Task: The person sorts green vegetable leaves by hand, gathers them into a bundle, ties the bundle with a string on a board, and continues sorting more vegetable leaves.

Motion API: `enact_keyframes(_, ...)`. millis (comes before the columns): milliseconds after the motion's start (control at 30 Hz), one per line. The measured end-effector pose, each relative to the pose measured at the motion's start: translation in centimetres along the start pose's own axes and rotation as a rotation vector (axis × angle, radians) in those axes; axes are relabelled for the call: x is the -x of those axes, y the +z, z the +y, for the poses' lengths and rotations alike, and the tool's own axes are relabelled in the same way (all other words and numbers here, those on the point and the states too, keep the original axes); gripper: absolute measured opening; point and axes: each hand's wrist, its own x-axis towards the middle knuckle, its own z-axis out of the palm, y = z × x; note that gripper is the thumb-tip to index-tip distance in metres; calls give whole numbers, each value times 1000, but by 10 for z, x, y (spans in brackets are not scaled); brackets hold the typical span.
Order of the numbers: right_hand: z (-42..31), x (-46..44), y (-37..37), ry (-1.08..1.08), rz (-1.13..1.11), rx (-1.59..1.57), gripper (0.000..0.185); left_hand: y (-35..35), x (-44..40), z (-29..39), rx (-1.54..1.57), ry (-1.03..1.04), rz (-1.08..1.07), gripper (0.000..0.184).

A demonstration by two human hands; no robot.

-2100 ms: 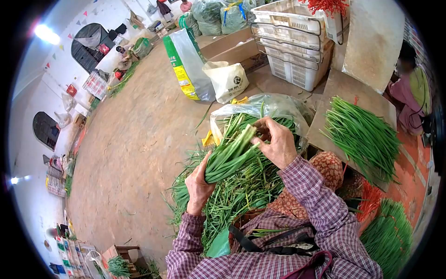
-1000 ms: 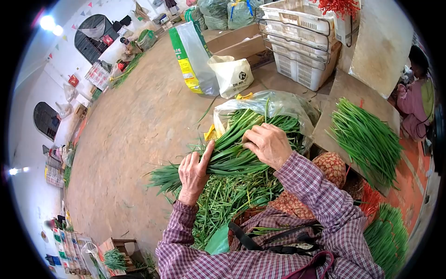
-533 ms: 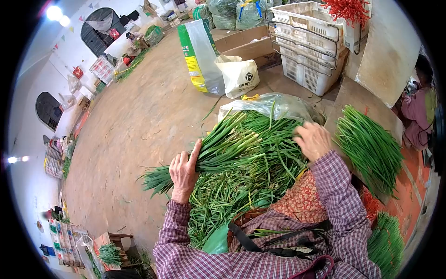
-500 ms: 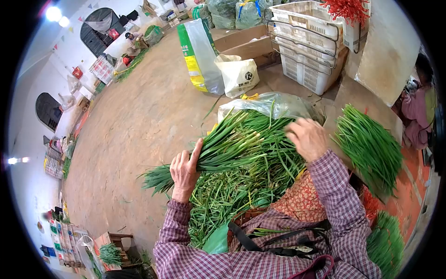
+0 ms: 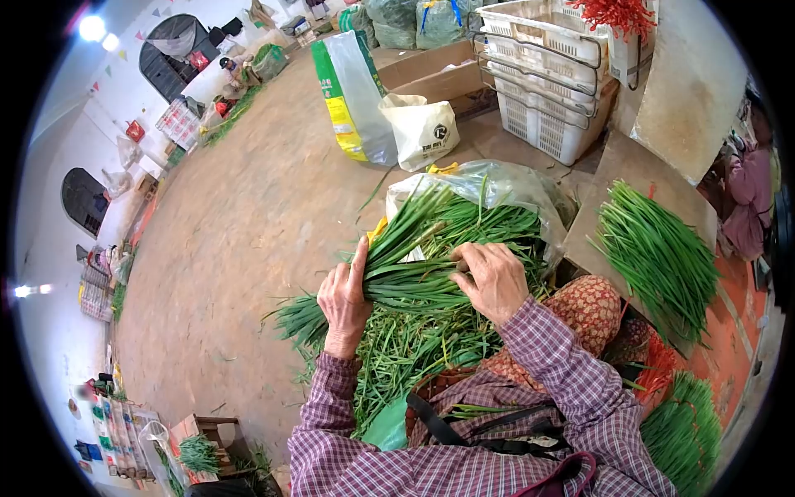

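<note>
My left hand [image 5: 345, 302] is wrapped round a bunch of garlic chives [image 5: 406, 277], index finger stretched along it. The leaf tips stick out on the left, over the floor. At the bunch's pale stem ends, my right hand [image 5: 493, 283] has thumb and fingers pinched together on the stems. Just what lies between those fingertips is partly hidden. Beneath both hands spreads a heap of loose chives and trimmed leaves [image 5: 414, 340]. More long chives [image 5: 505, 219] lie behind, on a clear plastic bag [image 5: 517, 178].
A tidy pile of chives [image 5: 654, 253] lies on a board at the right; another bundle [image 5: 683, 435] stands below it. Red ties [image 5: 658, 377] hang near my knee. Ahead are a cream bag [image 5: 418, 132], a green-and-yellow sack [image 5: 352, 103] and stacked white crates [image 5: 542, 124].
My right hand has come left and down from the loose chives to the stem ends of the bunch. My left hand has shifted slightly right with the bunch.
</note>
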Motion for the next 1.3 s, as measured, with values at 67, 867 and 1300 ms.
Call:
enact_keyframes(67, 1, 4, 5, 19, 48, -89, 31, 0, 0, 1, 23, -30, 25, 83)
enact_keyframes(867, 9, 12, 19, 115, 74, -113, 39, 11, 10, 12, 37, -43, 51, 78)
enact_keyframes(1300, 11, 2, 8, -68, 94, -37, 25, 15, 10, 12, 30, 7, 22, 72)
